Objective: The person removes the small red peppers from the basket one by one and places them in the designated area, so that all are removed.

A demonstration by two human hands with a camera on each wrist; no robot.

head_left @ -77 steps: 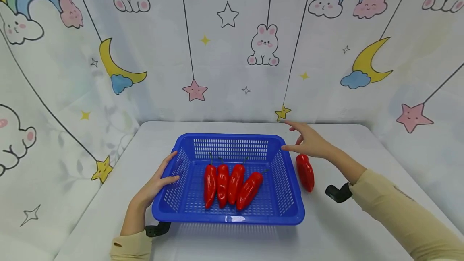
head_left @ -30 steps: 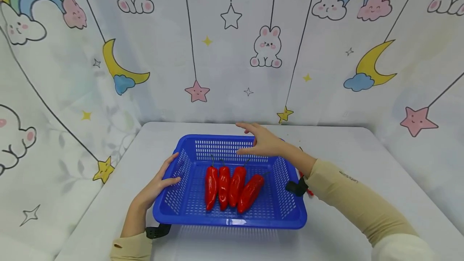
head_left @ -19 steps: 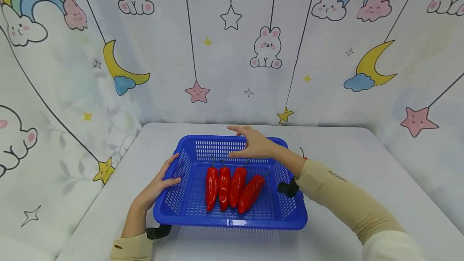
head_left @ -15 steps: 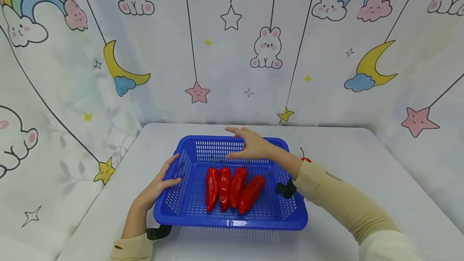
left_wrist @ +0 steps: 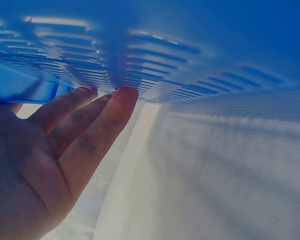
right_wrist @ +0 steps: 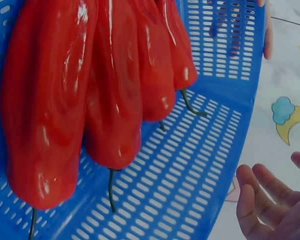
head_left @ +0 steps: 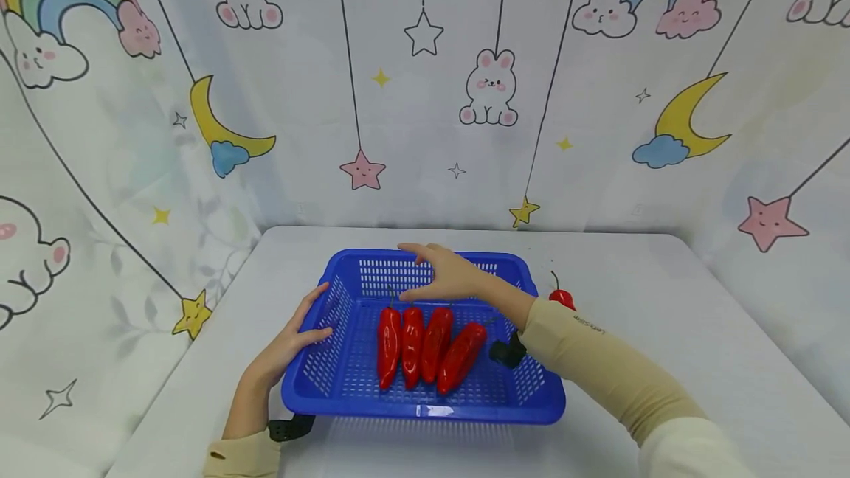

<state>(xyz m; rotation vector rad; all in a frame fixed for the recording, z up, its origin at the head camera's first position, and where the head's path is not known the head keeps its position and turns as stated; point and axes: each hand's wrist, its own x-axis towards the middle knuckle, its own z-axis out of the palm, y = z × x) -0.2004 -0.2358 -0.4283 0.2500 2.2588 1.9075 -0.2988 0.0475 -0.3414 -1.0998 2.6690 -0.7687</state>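
Observation:
A blue plastic basket [head_left: 425, 410] with slotted walls stands in the middle of the table. Several glossy red chili peppers [head_left: 413, 345] with green stems lie side by side on its floor. My left hand [head_left: 288, 345] grips the basket's left rim, thumb over the inside and fingers against the outer wall, as the left wrist view also shows. Over the back of the basket hovers my right hand [head_left: 441, 275], thumb and fingers spread apart, holding nothing, just beyond the pepper stems. Another red chili pepper [head_left: 561, 298] lies on the table right of the basket, mostly hidden by my right sleeve.
The white table [head_left: 637, 286] extends on both sides of the basket. Behind it hangs a pale curtain [head_left: 425, 116] printed with stars, moons and rabbits. Black straps with small camera mounts [head_left: 508, 350] sit on both wrists.
My right hand has moved left from the basket's right rim to over its back part, still spread, drifting slightly nearer. The left hand and the peppers have stayed in place.

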